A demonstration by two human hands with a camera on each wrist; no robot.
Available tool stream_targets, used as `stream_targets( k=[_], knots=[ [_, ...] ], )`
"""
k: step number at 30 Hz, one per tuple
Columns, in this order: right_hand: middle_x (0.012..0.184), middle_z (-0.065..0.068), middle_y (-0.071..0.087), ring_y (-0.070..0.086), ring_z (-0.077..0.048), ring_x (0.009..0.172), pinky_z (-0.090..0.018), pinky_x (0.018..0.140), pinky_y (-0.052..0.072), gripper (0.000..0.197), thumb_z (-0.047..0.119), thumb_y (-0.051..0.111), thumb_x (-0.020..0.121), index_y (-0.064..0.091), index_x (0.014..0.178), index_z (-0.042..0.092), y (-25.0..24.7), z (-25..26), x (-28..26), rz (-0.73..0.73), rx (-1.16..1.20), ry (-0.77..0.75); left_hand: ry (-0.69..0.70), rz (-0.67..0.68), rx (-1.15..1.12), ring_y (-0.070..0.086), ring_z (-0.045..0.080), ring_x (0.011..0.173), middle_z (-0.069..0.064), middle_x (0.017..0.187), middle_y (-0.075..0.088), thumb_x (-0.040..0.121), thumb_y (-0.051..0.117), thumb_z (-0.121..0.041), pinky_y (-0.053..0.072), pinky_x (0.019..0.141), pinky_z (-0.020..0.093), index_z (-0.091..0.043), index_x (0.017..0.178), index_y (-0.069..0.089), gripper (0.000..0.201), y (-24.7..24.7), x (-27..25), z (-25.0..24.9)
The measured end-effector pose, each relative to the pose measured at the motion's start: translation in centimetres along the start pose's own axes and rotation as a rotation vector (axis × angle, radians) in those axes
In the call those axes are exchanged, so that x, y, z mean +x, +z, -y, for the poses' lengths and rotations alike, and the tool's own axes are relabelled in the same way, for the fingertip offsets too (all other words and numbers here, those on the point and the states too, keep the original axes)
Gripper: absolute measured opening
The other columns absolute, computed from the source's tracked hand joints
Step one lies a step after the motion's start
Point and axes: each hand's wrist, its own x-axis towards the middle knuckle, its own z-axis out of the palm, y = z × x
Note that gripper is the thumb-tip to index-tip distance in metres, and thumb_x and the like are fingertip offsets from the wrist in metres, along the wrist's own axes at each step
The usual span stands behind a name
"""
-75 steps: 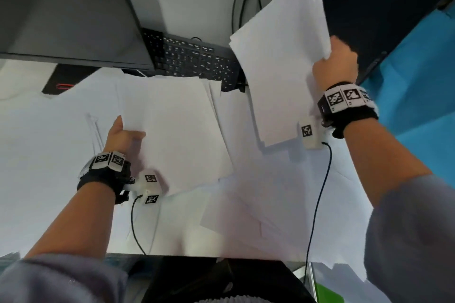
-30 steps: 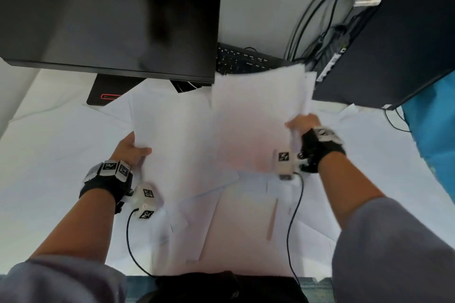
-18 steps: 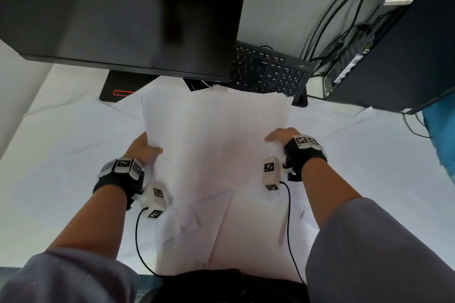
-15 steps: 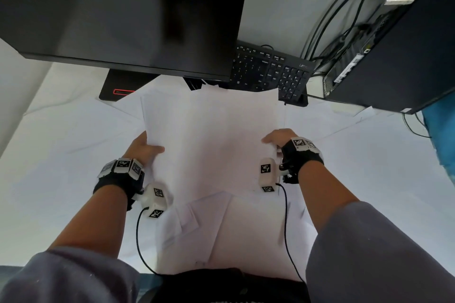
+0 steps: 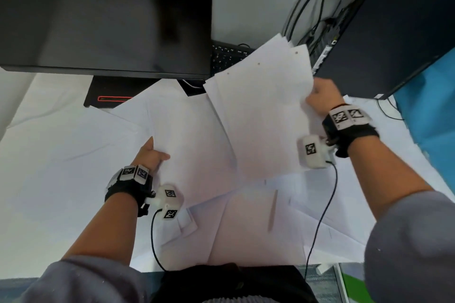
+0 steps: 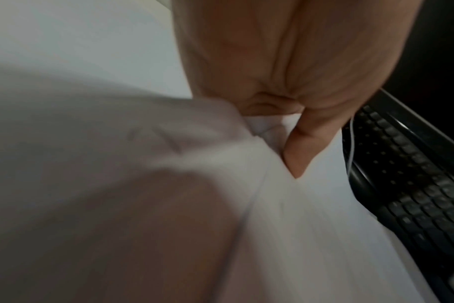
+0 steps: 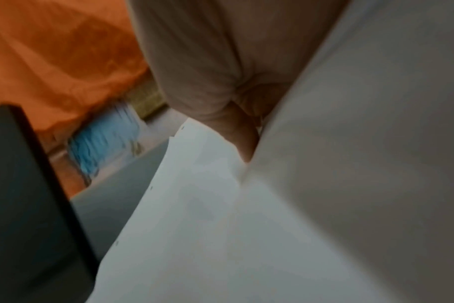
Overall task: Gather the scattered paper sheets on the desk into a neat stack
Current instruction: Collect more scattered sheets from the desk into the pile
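Note:
White paper sheets cover the desk (image 5: 49, 155). My right hand (image 5: 320, 96) grips the right edge of a fanned bundle of sheets (image 5: 261, 118), raised and tilted in front of the keyboard and tower. In the right wrist view the thumb (image 7: 244, 143) presses on those sheets (image 7: 208, 225). My left hand (image 5: 152, 155) holds the left edge of a pile of sheets (image 5: 187, 145) lying on the desk, thumb on top. The left wrist view shows the thumb (image 6: 298, 153) pinching the paper (image 6: 298, 225). More loose sheets (image 5: 246, 233) lie by the front edge.
A black monitor (image 5: 105, 15) hangs over the back left, its base (image 5: 110, 96) partly under paper. A keyboard (image 5: 226, 56) lies behind the raised bundle. A black computer tower (image 5: 384, 32) with cables (image 5: 310, 19) stands at the back right. A thin wooden stick (image 5: 272, 211) lies on the front sheets.
Half a second ago both hands held one pile flat on the desk. My right hand has now lifted a bundle up and to the right, toward the tower. The left hand stays put.

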Motion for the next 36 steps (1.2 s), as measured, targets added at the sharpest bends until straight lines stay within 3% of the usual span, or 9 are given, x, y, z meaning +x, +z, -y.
stream_targets(
  k=[7,10,14,17,20,23,27,31,36],
  knots=[
    [0.103,-0.005,0.065,0.061,-0.02,0.095,-0.022,0.074,0.049,0.041,-0.013,0.049,0.08,0.064,0.111,0.008,-7.4,-1.9,-1.8,-0.117,0.402,-0.045,0.013,0.023,0.051,0.058,0.031,0.105,0.012,0.11,0.062,0.078,0.049,0.022,0.044,0.098,0.043,-0.01,0.123,0.053,0.056,6.1,-1.4,-1.8],
    [0.107,-0.002,0.069,0.064,-0.025,0.102,-0.041,0.094,0.05,0.035,0.003,0.06,0.072,0.068,0.098,0.024,-8.5,-3.3,-1.4,-0.08,0.513,0.001,0.042,0.082,0.19,0.054,0.027,0.104,0.015,0.114,0.058,0.08,0.051,0.02,0.042,0.091,0.037,-0.001,0.128,0.049,0.052,9.2,-1.7,-2.6],
    [0.098,-0.007,0.068,0.062,-0.028,0.1,-0.05,0.098,0.047,0.029,-0.002,0.06,0.07,0.065,0.087,0.021,-6.8,-6.3,-1.6,-0.054,0.664,0.105,0.042,0.116,0.325,0.052,0.028,0.105,0.013,0.107,0.055,0.082,0.05,0.016,0.042,0.085,0.032,0.001,0.115,0.05,0.037,12.3,-1.5,-2.8],
    [0.117,-0.018,0.061,0.057,-0.028,0.105,-0.035,0.093,0.045,0.038,0.006,0.059,0.078,0.057,0.116,0.006,-2.3,-8.0,-2.8,0.048,0.39,0.21,-0.053,0.071,0.218,0.052,0.03,0.111,0.021,0.121,0.056,0.089,0.053,-0.006,0.047,0.094,0.041,-0.007,0.113,0.051,0.025,13.5,-1.4,-2.3],
    [0.135,-0.021,0.049,0.049,-0.032,0.122,-0.033,0.101,0.038,0.047,0.003,0.046,0.09,0.035,0.135,0.001,3.6,-9.2,-4.2,0.147,0.234,0.314,-0.186,0.089,-0.122,0.049,0.034,0.126,0.019,0.137,0.051,0.086,0.053,-0.049,0.036,0.109,0.049,-0.011,0.134,0.049,0.06,13.8,-1.4,-1.5],
    [0.149,-0.017,0.029,0.03,-0.033,0.137,-0.039,0.109,0.029,0.069,0.01,0.049,0.092,0.01,0.149,0.006,8.1,-8.4,-5.2,0.227,0.173,0.42,-0.295,0.122,-0.303,0.04,0.033,0.134,0.013,0.147,0.041,0.081,0.053,-0.065,0.027,0.114,0.051,-0.016,0.144,0.039,0.081,14.0,-1.4,-1.3],
    [0.156,-0.011,0.012,0.016,-0.031,0.142,-0.044,0.113,0.023,0.087,0.022,0.056,0.09,-0.006,0.15,0.007,10.4,-7.1,-5.8,0.274,-0.046,0.328,-0.232,0.034,-0.048,0.04,0.033,0.134,0.009,0.147,0.039,0.056,0.081,-0.058,0.031,0.111,0.05,-0.009,0.147,0.029,0.116,14.5,-1.6,-1.5],
    [0.16,-0.006,-0.001,0.005,-0.026,0.147,-0.045,0.116,0.014,0.091,0.027,0.056,0.091,-0.011,0.151,0.01,11.6,-6.8,-6.0,0.424,-0.119,0.1,-0.069,-0.006,0.207,0.056,0.034,0.117,0.018,0.128,0.059,0.077,0.073,-0.004,0.044,0.101,0.044,-0.002,0.132,0.048,0.06,15.0,-2.1,-1.3],
    [0.157,-0.009,0.014,0.019,-0.031,0.142,-0.045,0.112,0.021,0.085,0.032,0.056,0.09,0.0,0.152,0.014,9.6,-7.5,-5.6,0.362,-0.073,0.075,0.131,-0.022,0.129,0.058,0.028,0.106,0.015,0.121,0.061,0.08,0.061,0.014,0.046,0.098,0.042,-0.005,0.13,0.051,0.055,14.1,-3.6,-3.0]
  ],
)
